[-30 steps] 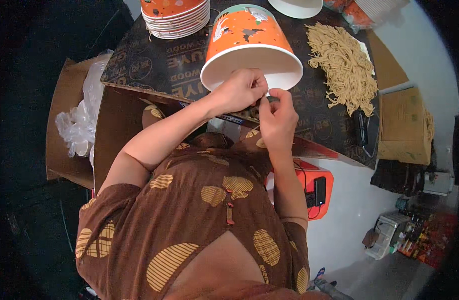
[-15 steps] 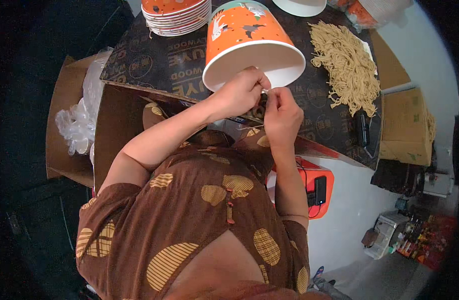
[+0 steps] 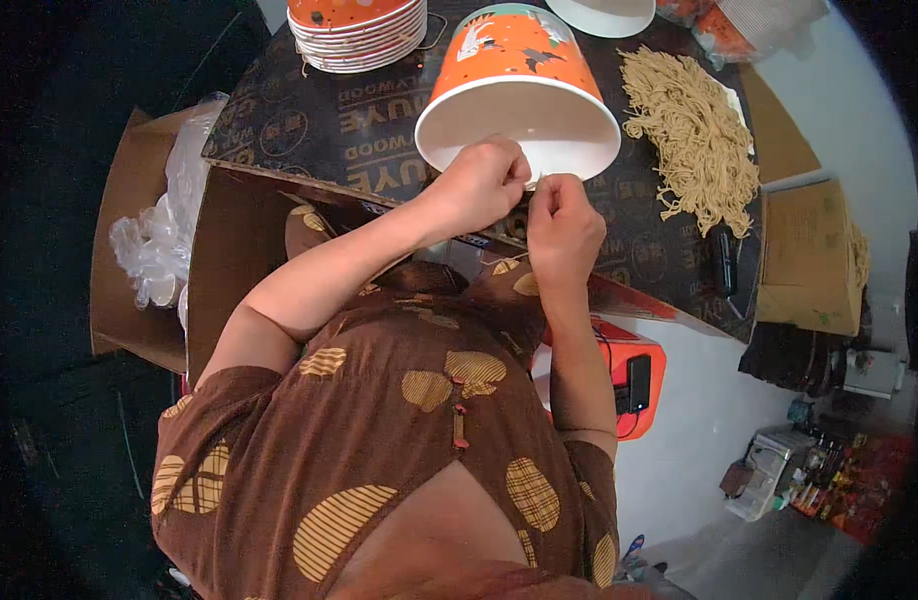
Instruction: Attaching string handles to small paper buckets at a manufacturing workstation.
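An orange paper bucket (image 3: pixel 524 55) with white and dark printed figures lies on its side on the dark table. Its white-rimmed mouth faces me. At the lower rim my left hand (image 3: pixel 482 185) is closed, fingertips pinched together just in front of the mouth. My right hand (image 3: pixel 566 222) is closed too, thumb and forefinger pinched close beside the left fingertips. Something small and whitish shows between the two hands, but what each pinches is too small to make out. A thin tan cord (image 3: pixel 509 259) shows below the hands, near the table edge.
Nested orange buckets (image 3: pixel 361 40) stand at the far left, with bits of cord at their rims. A heap of tan cords (image 3: pixel 689 130) lies at the right, above a black tool (image 3: pixel 724 262). Cardboard boxes (image 3: pixel 139 250) (image 3: pixel 804 255) flank the table. A white round container (image 3: pixel 604 14) is at the back.
The bucket has shifted slightly right and turned a little, so its printed figures sit further right. Both hands stay at the lower rim, the left fingertips slightly lower.
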{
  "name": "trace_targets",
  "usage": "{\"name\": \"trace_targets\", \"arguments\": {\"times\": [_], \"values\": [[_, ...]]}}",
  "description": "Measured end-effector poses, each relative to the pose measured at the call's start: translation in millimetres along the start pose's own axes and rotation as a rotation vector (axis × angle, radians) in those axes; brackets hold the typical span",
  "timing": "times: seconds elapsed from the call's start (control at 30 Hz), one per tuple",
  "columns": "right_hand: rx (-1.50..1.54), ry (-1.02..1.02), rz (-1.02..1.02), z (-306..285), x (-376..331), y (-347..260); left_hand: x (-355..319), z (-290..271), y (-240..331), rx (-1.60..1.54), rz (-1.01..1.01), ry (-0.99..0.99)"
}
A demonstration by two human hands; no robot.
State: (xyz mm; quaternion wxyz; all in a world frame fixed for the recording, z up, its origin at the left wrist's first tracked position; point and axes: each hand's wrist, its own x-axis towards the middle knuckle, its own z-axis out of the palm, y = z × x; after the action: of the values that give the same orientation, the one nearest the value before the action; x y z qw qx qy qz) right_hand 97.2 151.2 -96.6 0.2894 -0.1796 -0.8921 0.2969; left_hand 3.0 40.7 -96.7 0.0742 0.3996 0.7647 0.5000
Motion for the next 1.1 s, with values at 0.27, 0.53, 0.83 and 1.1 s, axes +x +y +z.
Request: {"name": "trace_targets", "arguments": {"times": [0.27, 0.53, 0.83, 1.1], "values": [[0.079, -0.012, -0.032, 1.5, -0.4, 4.0, 1.1, 2.5, -2.3, 0.019, 0.009, 0.062], [0.02, 0.018, -0.08, 3.7, 0.4, 2.0, 0.8, -0.6, -1.4, 0.003, -0.035, 0.032], [-0.133, 0.006, -0.141, 6.4, -1.7, -4.2, -5.3, -1.7, -0.2, -0.056, -0.097, 0.03], [-0.159, -0.018, -0.291, 5.9, -2.6, 1.1, -6.7, 0.4, 0.0, -0.102, -0.14, 0.054]]}}
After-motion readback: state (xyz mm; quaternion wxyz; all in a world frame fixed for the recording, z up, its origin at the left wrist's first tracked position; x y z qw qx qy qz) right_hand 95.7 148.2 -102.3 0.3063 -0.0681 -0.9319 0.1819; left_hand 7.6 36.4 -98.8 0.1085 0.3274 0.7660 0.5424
